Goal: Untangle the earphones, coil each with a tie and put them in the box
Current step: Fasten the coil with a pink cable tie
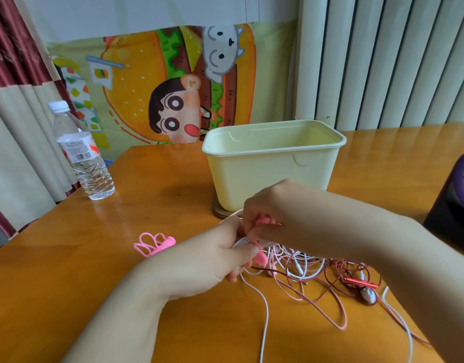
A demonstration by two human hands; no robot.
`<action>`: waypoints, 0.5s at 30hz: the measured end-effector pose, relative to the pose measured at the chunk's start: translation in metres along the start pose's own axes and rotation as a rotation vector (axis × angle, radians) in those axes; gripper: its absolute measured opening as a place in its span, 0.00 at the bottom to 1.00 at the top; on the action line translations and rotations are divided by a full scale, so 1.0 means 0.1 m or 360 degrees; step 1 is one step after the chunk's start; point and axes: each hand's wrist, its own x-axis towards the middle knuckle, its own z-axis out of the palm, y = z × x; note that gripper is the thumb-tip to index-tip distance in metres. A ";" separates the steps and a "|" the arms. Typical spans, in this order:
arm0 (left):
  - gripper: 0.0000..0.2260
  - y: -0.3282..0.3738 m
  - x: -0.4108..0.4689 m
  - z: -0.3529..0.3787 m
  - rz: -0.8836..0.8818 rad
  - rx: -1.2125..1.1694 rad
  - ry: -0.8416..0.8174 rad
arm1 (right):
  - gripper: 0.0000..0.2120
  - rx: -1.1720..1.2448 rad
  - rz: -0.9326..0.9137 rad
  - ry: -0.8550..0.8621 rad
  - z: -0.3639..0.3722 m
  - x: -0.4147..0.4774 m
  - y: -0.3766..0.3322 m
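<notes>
Mostly unfinished: on the tabletop, the yellow box at centre seems empty; tangled earphones sprawl lower right. Left grip holds a white coil, right grip pinches a pink tie on it; spare ties lie left.

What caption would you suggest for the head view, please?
Left hand holds a white earphone while right hand pinches a pink tie, near the yellow box.

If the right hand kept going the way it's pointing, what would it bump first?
The right hand would probably meet the left hand, close beside it; spare pink ties lie farther on, depth unclear.
</notes>
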 end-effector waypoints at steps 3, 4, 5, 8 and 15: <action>0.14 0.01 -0.01 0.03 0.0026 0.0082 -0.0044 | 0.05 0.0166 0.0010 -0.0019 0.01 0.00 0.10; 0.16 0.02 -0.02 0.03 0.0033 0.0089 -0.0074 | 0.05 0.0296 0.0045 -0.0061 0.01 0.00 0.14; 0.17 0.04 -0.03 0.03 0.0057 0.0062 -0.0113 | 0.06 0.0474 0.0092 -0.0107 0.01 0.01 0.20; 0.09 0.10 -0.07 0.01 0.0149 -0.0288 -0.0166 | 0.03 0.1166 0.0190 -0.0217 0.01 -0.01 0.36; 0.07 0.16 -0.10 -0.11 0.0390 -0.1452 -0.0205 | 0.04 0.2238 0.0127 -0.0020 0.16 0.08 0.38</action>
